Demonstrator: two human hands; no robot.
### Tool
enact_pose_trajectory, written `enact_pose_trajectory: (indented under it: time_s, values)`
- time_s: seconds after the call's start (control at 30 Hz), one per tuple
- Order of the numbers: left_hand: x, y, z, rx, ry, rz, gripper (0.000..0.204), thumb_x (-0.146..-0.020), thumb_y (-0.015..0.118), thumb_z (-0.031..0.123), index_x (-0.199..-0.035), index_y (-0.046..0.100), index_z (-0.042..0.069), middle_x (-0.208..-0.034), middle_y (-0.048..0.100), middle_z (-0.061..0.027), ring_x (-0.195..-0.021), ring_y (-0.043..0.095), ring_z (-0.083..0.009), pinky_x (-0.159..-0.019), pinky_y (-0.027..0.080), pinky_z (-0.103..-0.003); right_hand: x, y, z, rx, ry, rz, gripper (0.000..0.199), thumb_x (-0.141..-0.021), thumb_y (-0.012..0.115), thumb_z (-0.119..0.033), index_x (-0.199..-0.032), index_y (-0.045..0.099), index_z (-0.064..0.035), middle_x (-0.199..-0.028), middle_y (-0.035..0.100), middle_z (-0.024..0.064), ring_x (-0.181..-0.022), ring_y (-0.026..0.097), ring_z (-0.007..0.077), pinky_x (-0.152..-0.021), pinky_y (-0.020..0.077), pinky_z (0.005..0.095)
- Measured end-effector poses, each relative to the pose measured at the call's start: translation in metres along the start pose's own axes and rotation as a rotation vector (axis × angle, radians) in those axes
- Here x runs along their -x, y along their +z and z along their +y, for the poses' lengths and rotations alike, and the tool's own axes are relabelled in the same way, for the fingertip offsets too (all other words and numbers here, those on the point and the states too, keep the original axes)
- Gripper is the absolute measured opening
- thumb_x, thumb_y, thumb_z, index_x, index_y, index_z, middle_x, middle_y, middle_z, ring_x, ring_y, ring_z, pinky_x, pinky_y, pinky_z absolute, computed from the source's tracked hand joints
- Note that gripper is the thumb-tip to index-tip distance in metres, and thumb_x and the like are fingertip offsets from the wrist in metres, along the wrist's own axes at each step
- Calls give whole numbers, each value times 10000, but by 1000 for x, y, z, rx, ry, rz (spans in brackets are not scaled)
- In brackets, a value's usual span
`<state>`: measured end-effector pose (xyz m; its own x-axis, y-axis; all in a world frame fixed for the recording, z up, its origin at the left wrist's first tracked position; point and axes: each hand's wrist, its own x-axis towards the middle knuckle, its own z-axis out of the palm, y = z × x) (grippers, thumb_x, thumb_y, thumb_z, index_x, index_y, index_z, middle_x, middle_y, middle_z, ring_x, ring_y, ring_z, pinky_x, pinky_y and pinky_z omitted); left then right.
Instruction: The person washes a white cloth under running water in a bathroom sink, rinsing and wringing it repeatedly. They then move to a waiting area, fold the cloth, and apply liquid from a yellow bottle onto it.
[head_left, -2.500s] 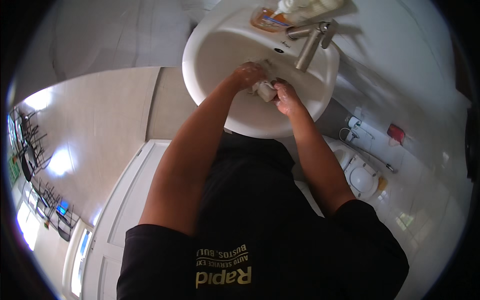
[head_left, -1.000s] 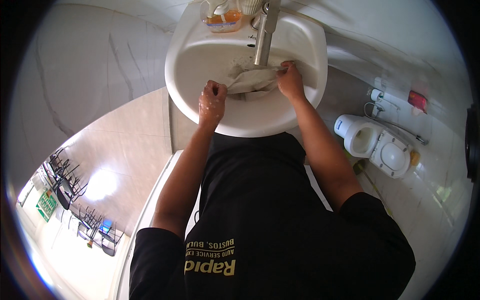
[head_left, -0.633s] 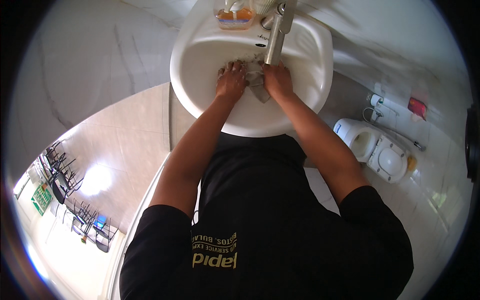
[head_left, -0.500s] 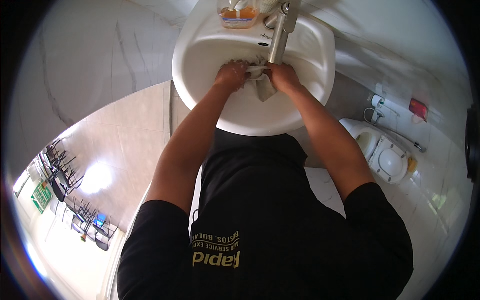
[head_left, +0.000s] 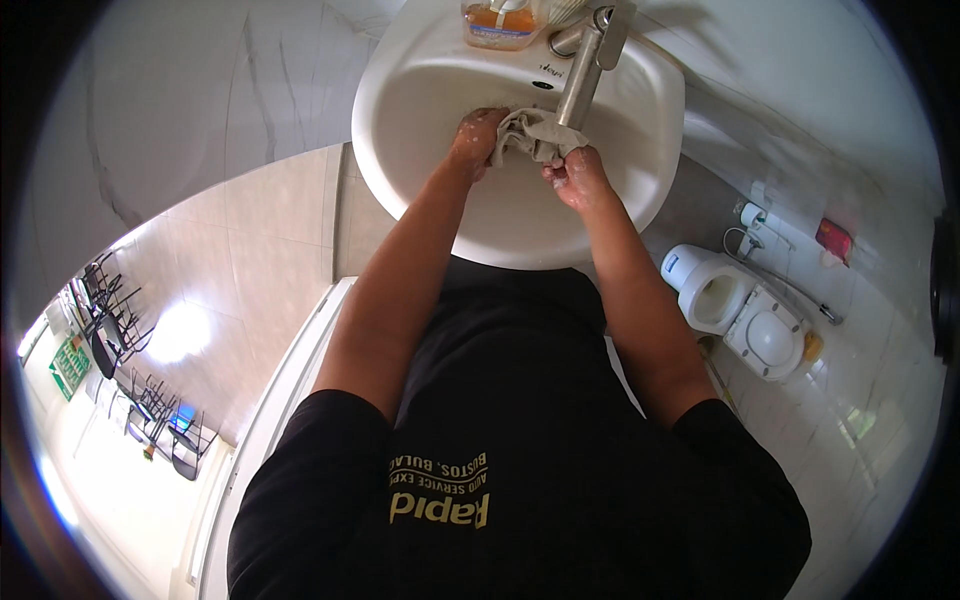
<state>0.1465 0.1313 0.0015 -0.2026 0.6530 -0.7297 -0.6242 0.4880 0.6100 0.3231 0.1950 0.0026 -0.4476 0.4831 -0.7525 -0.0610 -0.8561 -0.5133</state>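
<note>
A wet grey cloth [head_left: 533, 133] is bunched between both my hands inside a white wash basin [head_left: 400, 90]. My left hand [head_left: 473, 137] grips the cloth's left end, with soap foam on the fingers. My right hand [head_left: 573, 176] grips its right end, just under the spout of a metal tap [head_left: 583, 62]. Both forearms reach up from the lower edge over my black shirt.
A bottle of orange liquid soap [head_left: 497, 20] stands on the basin's back rim. A white toilet [head_left: 735, 308] sits on the floor to the right, with a hose and small bottles beyond it. Beige tiled floor lies to the left.
Over the last seconds my hands stayed in the basin, working the cloth. They had closed together on it under the tap; now they are slightly apart, with the cloth stretched between them.
</note>
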Motion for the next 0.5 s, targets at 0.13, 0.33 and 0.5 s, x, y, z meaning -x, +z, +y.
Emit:
enact_pose_trajectory:
  time_s: [0.13,0.33,0.5]
  values:
    - [-3,0,-4,15,-223,36,310,-1009,551,415,-1091,698,155,-852,623,5,-686,544,-114,-573,446,-268,9,8,-11,3,85,45,254,-1021,559,-363,-1073,642,-128,-852,636,12,-663,574,151,-592,521,314]
    - [-1,8,7,108,-306,-9,288,-1005,538,444,-949,657,189,-739,550,33,-594,498,-97,-511,402,-256,32,38,-44,-93,69,54,348,-994,584,-434,-1181,603,-141,-999,661,5,-739,634,177,-640,549,368]
    - [-53,-21,-72,-359,269,-18,367,-932,630,374,-1186,610,110,-1002,654,-77,-910,628,-262,-797,530,-416,14,47,-14,590,-65,126,386,-982,597,-433,-1036,683,-61,-913,708,124,-791,691,248,-714,552,451]
